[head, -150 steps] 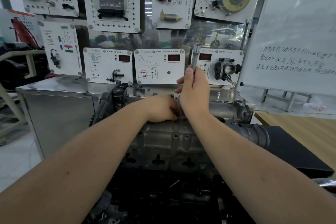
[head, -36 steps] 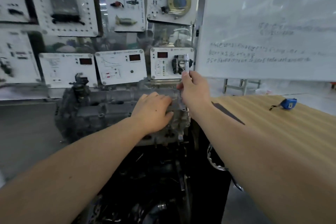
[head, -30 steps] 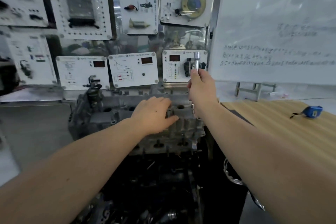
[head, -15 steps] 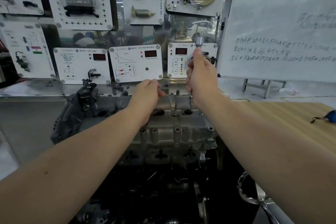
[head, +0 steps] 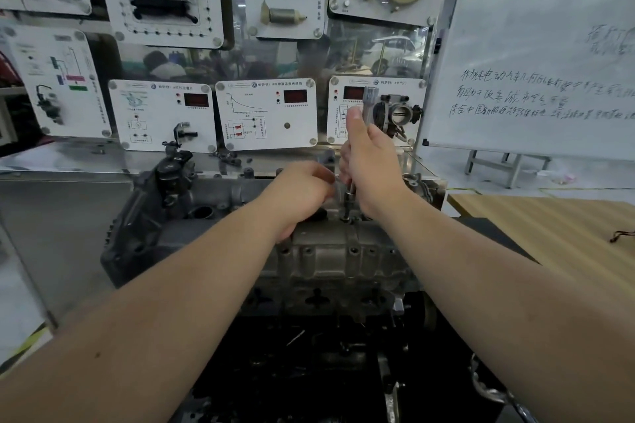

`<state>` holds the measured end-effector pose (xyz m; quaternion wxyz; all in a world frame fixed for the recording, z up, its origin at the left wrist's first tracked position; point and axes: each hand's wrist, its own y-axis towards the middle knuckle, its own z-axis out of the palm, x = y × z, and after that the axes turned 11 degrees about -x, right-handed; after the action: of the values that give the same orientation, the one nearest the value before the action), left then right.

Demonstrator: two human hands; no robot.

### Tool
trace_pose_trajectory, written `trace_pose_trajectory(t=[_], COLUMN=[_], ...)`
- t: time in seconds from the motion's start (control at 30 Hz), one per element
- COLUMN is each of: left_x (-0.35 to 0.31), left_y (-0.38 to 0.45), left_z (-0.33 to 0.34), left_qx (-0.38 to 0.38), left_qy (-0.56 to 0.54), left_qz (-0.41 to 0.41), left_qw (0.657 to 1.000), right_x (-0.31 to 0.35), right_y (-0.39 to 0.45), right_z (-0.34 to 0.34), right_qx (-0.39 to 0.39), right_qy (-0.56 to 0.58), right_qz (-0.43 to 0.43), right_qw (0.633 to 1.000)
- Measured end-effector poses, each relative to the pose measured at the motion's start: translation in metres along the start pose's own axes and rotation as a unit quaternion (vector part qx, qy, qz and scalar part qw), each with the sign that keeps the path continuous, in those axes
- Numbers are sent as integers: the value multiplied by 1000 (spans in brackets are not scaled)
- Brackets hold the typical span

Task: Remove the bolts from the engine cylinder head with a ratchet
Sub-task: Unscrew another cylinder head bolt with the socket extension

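— What's around you there?

— A wall of white training panels (head: 266,113) with red readouts faces me, a whiteboard (head: 536,55) covered in handwriting leans at my right, and a wooden table (head: 549,227) runs off below it. Right in front of me sits the engine cylinder head (head: 330,257), grey cast metal on a dark stand.

— Anything sitting in the recesses of the head?

— Along the near edge I see a row of round bolt holes, but whether bolts sit in them I can't tell; they're too small and dark. One open round port shows on the left side of the casting. Below the head everything falls into black shadow with only a few glints.

— And your hands?

— My right hand (head: 372,161) is wrapped around the ratchet (head: 369,106), which stands nearly upright; its top pokes out above my thumb, and a thin shaft runs down from under my palm to a bolt (head: 347,215) on top of the head. My left hand (head: 302,194) is just beside that shaft, fingers curled toward it, but I can't make out whether they actually pinch anything.

— What's cut off?

— My right forearm covers the head's right end, and a shiny metal part at lower right leaves the frame.
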<state>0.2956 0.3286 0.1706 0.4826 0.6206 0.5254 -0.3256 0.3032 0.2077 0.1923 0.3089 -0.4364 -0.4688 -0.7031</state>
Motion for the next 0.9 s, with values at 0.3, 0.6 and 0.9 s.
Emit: trace_pose_trajectory(t=[0.3,0.6,0.9], left_x=[-5,3,3], left_y=[0,3,4], left_z=[9,16,16], left_qx=[55,40,24], left_qy=[118,149,224], left_qz=[50,90,136], left_qw=[990,984,965], right_x=[-7,12,55], right_y=[5,2,2], right_z=[1,-6,20], right_qx=[44,108,-54], right_qy=[23,-133,-47], right_qz=[5,15,-88], right_qw=[999,985,994])
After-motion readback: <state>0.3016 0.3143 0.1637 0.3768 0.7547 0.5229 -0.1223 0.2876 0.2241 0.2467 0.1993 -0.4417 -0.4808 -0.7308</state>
